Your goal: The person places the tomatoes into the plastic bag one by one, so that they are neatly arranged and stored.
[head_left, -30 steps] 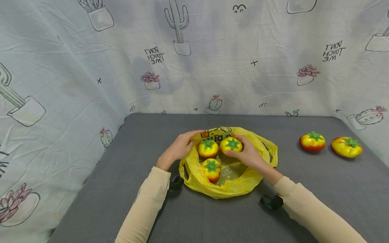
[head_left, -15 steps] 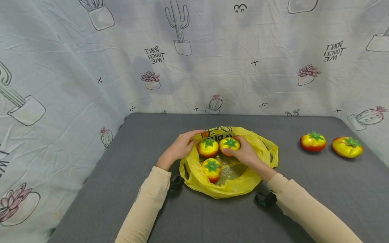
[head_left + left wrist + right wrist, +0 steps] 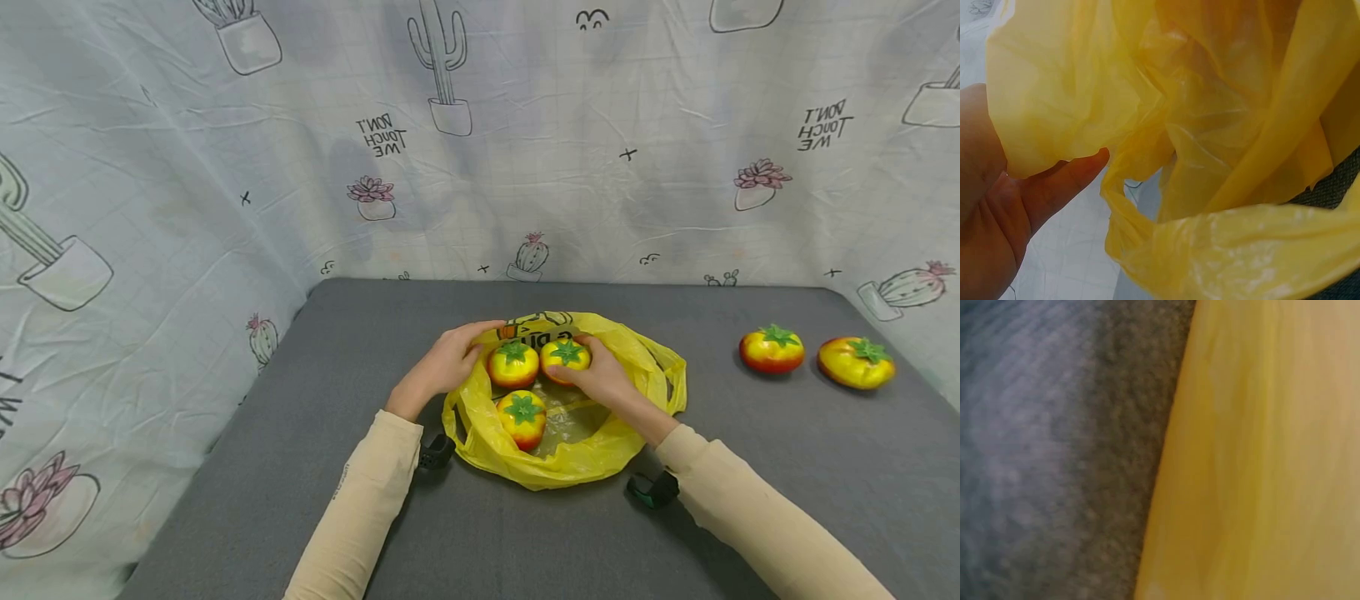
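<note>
A yellow plastic bag [image 3: 570, 475] lies with its mouth spread wide on the table. My left hand [image 3: 447, 360] holds its left rim; in the left wrist view the bag film [image 3: 1210, 125] covers part of that hand [image 3: 997, 206]. Inside the bag, my right hand [image 3: 606, 377] grips a yellow-and-red toy tomato [image 3: 566, 353] with a green star-shaped top. Two similar tomatoes sit in the bag, one beside it [image 3: 513, 365] and one nearer the front [image 3: 522, 420]. The right wrist view shows only blurred bag film [image 3: 1222, 456] and table cloth.
Two more toy tomatoes, one rounder [image 3: 771, 350] and one flatter [image 3: 856, 363], lie on the grey table [image 3: 300, 467] at the far right. A white cloth [image 3: 555, 150] with cactus drawings hangs behind and along the left side.
My right hand has shifted slightly left with the tomato, bringing it closer to the one beside it. The left hand stays at the rim.
</note>
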A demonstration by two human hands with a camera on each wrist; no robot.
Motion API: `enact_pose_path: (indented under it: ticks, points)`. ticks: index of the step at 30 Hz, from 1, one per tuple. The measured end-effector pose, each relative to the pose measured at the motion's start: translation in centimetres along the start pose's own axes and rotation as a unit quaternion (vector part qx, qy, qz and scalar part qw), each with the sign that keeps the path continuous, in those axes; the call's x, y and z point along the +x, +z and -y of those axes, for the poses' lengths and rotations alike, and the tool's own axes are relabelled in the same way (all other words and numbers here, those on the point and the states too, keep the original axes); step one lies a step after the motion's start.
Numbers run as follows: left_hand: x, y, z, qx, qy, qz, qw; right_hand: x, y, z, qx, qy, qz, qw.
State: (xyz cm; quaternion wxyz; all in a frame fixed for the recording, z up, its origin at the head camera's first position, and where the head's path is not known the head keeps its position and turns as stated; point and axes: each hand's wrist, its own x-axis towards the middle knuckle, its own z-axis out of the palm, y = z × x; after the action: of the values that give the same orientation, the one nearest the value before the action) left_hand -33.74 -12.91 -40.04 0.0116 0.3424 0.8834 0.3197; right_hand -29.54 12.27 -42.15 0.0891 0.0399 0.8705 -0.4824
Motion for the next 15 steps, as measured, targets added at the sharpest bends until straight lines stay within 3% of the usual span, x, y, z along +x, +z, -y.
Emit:
enact_pose_path:
  ticks: [15]
  points:
    - [-0.1,0.0,0.1,-0.005,-0.015,0.008,0.9998,-1.9,-1.9,-0.1,0.013,-0.021,0.019,0.9995]
